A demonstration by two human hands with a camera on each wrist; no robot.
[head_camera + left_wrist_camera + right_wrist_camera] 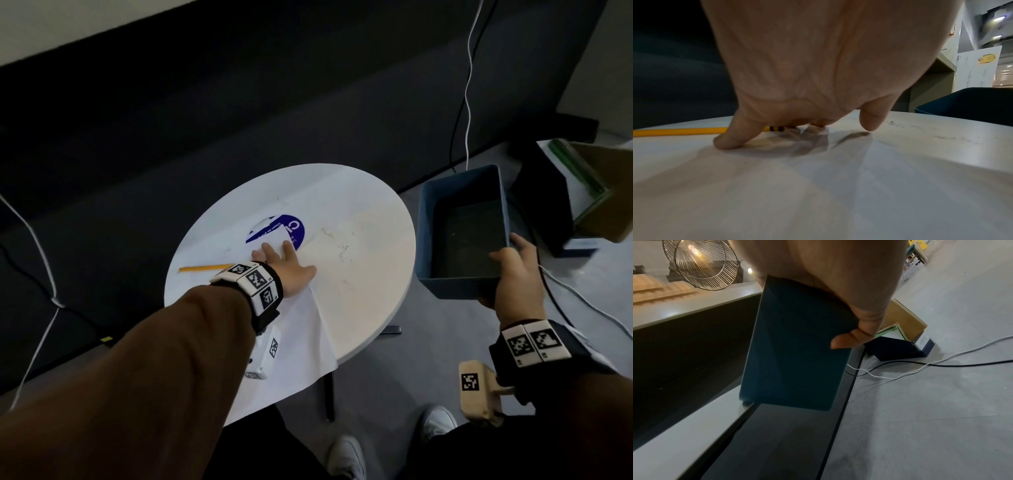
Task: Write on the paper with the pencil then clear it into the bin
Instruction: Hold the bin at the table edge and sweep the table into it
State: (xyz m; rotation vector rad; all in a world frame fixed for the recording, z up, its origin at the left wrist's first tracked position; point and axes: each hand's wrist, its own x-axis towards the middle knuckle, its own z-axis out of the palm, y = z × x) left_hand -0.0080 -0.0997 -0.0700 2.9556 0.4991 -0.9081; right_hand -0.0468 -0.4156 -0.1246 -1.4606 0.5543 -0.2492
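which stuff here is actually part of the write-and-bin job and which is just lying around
Part of the job:
- white paper sheet under the left hand
- yellow wooden pencil on the round white table
- blue rectangular bin gripped by the right hand

Just lying about:
- white cable
- dark box of papers on the floor

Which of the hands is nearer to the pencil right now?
Left. The left hand presses the paper right beside the pencil; the right hand holds the blue bin off the table's far side.

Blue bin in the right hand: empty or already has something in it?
Empty. The head view shows the blue plastic bin's dark bare floor; the white paper sheet lies on the round white table.
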